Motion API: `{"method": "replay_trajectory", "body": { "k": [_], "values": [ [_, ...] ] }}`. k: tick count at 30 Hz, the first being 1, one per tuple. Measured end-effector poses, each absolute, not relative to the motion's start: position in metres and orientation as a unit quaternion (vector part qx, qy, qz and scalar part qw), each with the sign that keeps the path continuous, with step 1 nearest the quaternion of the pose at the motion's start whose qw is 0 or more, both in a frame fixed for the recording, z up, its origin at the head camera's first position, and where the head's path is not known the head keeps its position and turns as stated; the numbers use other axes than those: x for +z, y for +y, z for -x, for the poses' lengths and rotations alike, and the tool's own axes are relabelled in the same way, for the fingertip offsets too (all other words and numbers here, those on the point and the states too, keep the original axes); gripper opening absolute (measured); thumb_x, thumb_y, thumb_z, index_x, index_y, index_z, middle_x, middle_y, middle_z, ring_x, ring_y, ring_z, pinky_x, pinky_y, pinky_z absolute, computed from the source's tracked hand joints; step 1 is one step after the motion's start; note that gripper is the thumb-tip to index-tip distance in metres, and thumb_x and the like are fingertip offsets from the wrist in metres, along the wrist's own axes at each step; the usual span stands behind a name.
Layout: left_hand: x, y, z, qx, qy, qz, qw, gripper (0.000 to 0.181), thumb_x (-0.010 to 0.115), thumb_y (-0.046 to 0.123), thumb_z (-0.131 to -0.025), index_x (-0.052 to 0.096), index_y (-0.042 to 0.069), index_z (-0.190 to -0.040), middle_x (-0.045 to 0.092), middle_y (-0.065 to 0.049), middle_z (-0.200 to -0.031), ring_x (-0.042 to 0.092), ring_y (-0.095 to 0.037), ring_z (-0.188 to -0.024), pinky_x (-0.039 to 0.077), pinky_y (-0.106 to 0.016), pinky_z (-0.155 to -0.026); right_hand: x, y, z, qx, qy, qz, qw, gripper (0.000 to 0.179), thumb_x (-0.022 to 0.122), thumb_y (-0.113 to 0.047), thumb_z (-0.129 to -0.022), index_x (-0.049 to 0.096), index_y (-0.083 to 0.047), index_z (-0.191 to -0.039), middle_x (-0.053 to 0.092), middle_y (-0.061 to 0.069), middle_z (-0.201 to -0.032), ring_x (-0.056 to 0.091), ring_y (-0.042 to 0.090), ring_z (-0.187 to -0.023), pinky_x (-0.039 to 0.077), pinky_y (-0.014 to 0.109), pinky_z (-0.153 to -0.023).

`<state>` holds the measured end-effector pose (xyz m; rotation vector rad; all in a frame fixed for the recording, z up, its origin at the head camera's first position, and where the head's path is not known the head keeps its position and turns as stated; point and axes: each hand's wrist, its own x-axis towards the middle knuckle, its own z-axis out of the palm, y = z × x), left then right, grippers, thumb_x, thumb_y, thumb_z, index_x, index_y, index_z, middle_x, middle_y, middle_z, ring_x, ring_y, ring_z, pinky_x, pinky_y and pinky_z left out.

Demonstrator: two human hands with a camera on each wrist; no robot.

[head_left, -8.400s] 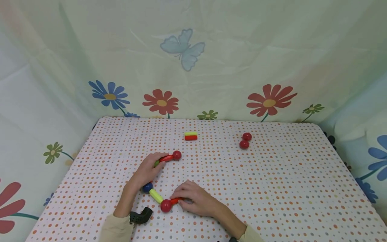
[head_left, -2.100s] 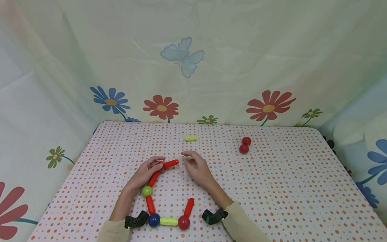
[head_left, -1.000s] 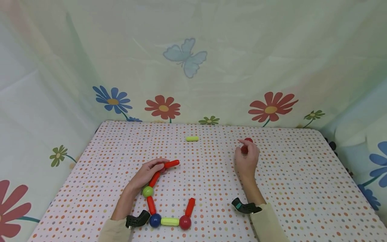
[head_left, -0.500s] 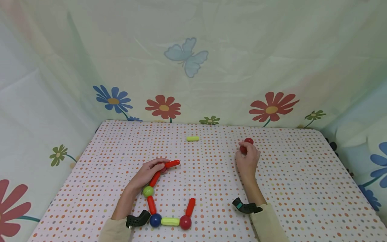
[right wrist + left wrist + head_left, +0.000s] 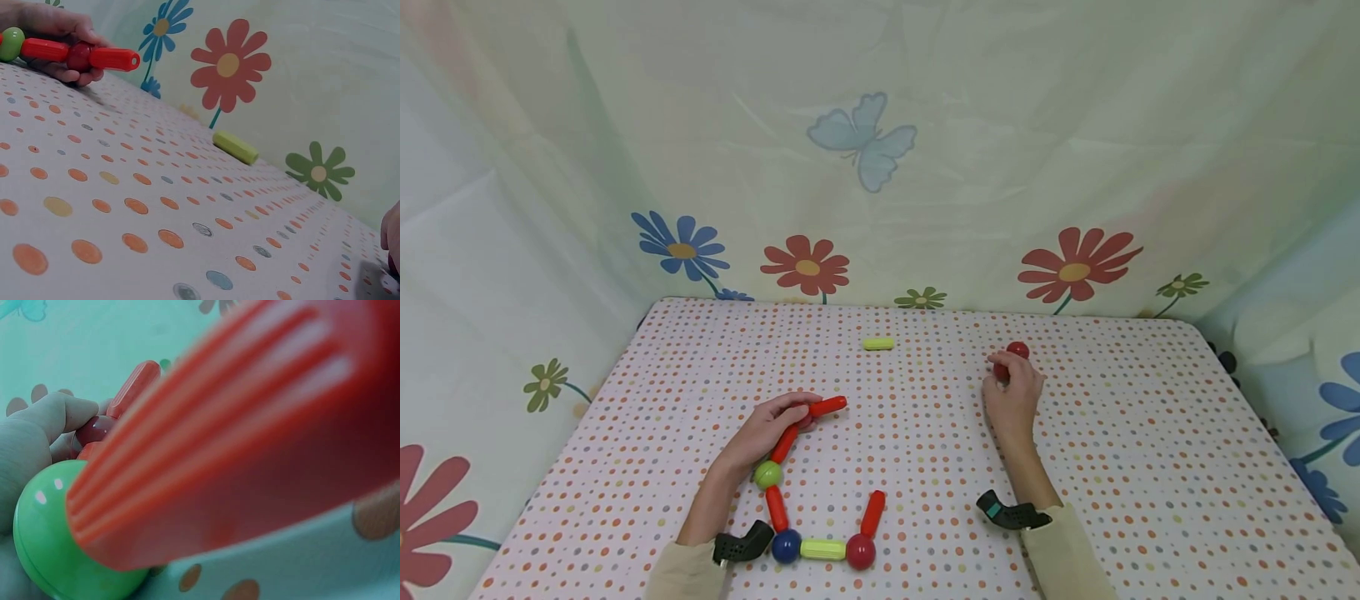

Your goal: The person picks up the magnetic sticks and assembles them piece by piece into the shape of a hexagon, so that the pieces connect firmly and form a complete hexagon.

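Note:
My left hand [image 5: 767, 429] grips a red ball [image 5: 79, 56] in a chain of toy rods and balls, thumb and fingers around it. From that ball a red rod [image 5: 828, 406] points right. Another red rod [image 5: 784, 444] leads down to a green ball [image 5: 768, 475], then a red rod [image 5: 777, 507] and a blue ball [image 5: 786, 546]. A yellow-green rod [image 5: 823, 549] joins the blue ball to a second red ball [image 5: 861, 551], which carries an upward-slanting red rod [image 5: 872, 512]. At the right my right hand [image 5: 1015, 400] pinches a loose red ball [image 5: 1001, 372].
Just behind the right fingers sits another red ball [image 5: 1018, 350]. A single yellow-green rod [image 5: 878, 343] lies near the back of the dotted table [image 5: 1150, 450]. A flowered cloth [image 5: 955, 150] hangs behind the table's back edge.
The red rod from the back of the table now sits on the chain's upper end. My right hand has left the chain, moved right and closed on a loose red ball. My left hand stays put lately.

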<state>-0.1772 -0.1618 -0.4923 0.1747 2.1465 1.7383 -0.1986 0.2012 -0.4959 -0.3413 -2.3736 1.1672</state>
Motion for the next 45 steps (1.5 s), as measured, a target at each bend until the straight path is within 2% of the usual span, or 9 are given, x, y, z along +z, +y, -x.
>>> {"method": "replay_trajectory", "body": {
  "k": [7,17,20,24,27,31,36,40,45],
  "values": [
    [-0.49,-0.16,0.178,0.621,0.76,-0.068,0.18,0.033,0.054,0.025,-0.1,0.062,0.011,-0.128,0.054,-0.013,-0.137,0.063,-0.019,-0.102,0.051,-0.021,-0.086,-0.495,0.2,0.198,0.409,-0.876,0.119,0.226,0.028,0.057,-0.001,-0.089,0.061,-0.002,-0.117,0.054,0.018,-0.133,0.039,0.037,-0.123,0.039,0.052,-0.099],
    [-0.49,-0.16,0.178,0.617,0.764,-0.054,0.183,0.034,0.057,0.027,-0.098,0.063,0.012,-0.128,0.057,-0.012,-0.133,0.062,-0.019,-0.101,0.05,-0.024,-0.085,-0.494,0.198,0.199,0.365,-0.909,0.12,0.16,0.043,0.057,-0.006,-0.089,0.054,-0.007,-0.133,0.047,0.02,-0.141,0.044,0.039,-0.124,0.039,0.056,-0.1],
    [-0.491,-0.161,0.178,0.602,0.777,-0.054,0.176,0.035,0.061,0.031,-0.096,0.064,0.015,-0.126,0.056,-0.01,-0.135,0.058,-0.02,-0.105,0.049,-0.027,-0.086,-0.495,0.198,0.198,0.379,-0.907,0.078,0.17,0.042,0.058,-0.003,-0.089,0.055,-0.005,-0.131,0.048,0.021,-0.137,0.047,0.038,-0.123,0.041,0.054,-0.101],
    [-0.491,-0.16,0.177,0.577,0.799,-0.049,0.163,0.036,0.068,0.037,-0.09,0.066,0.02,-0.122,0.057,-0.006,-0.133,0.053,-0.021,-0.106,0.048,-0.029,-0.084,-0.495,0.191,0.195,0.411,-0.895,-0.045,0.165,0.04,0.063,-0.002,-0.09,0.057,-0.003,-0.129,0.053,0.02,-0.131,0.054,0.035,-0.119,0.048,0.049,-0.097],
    [-0.491,-0.159,0.177,0.568,0.807,-0.044,0.156,0.035,0.07,0.038,-0.088,0.067,0.022,-0.119,0.059,-0.004,-0.13,0.053,-0.021,-0.103,0.047,-0.03,-0.082,-0.496,0.18,0.191,0.444,-0.878,-0.126,0.125,0.04,0.067,-0.007,-0.09,0.057,-0.004,-0.129,0.057,0.017,-0.128,0.06,0.03,-0.113,0.054,0.036,-0.091],
    [-0.491,-0.159,0.175,0.566,0.81,-0.038,0.149,0.032,0.07,0.037,-0.088,0.067,0.024,-0.117,0.061,-0.004,-0.126,0.053,-0.021,-0.1,0.047,-0.03,-0.08,-0.495,0.156,0.184,0.504,-0.844,-0.168,0.067,0.039,0.068,-0.011,-0.091,0.058,-0.005,-0.129,0.059,0.015,-0.127,0.062,0.026,-0.11,0.054,0.021,-0.086],
    [-0.492,-0.159,0.175,0.57,0.807,-0.038,0.148,0.031,0.07,0.037,-0.088,0.068,0.023,-0.116,0.062,-0.004,-0.123,0.055,-0.019,-0.096,0.048,-0.028,-0.079,-0.494,0.122,0.172,0.565,-0.804,-0.184,0.003,0.042,0.066,-0.01,-0.092,0.055,-0.006,-0.132,0.057,0.015,-0.132,0.061,0.027,-0.114,0.054,0.024,-0.089],
    [-0.493,-0.159,0.174,0.572,0.805,-0.048,0.15,0.032,0.07,0.033,-0.089,0.068,0.019,-0.117,0.063,-0.008,-0.12,0.056,-0.018,-0.091,0.048,-0.026,-0.075,-0.494,0.104,0.164,0.608,-0.77,-0.184,-0.055,0.046,0.065,-0.009,-0.092,0.051,-0.008,-0.136,0.053,0.013,-0.139,0.058,0.027,-0.12,0.051,0.02,-0.093],
    [-0.494,-0.159,0.174,0.563,0.81,-0.062,0.15,0.031,0.072,0.03,-0.088,0.069,0.016,-0.115,0.061,-0.01,-0.124,0.054,-0.017,-0.091,0.046,-0.025,-0.075,-0.495,0.096,0.159,0.626,-0.751,-0.194,-0.084,0.048,0.063,-0.008,-0.093,0.049,-0.01,-0.139,0.05,0.013,-0.143,0.055,0.027,-0.126,0.048,0.02,-0.098]
  ]
}}
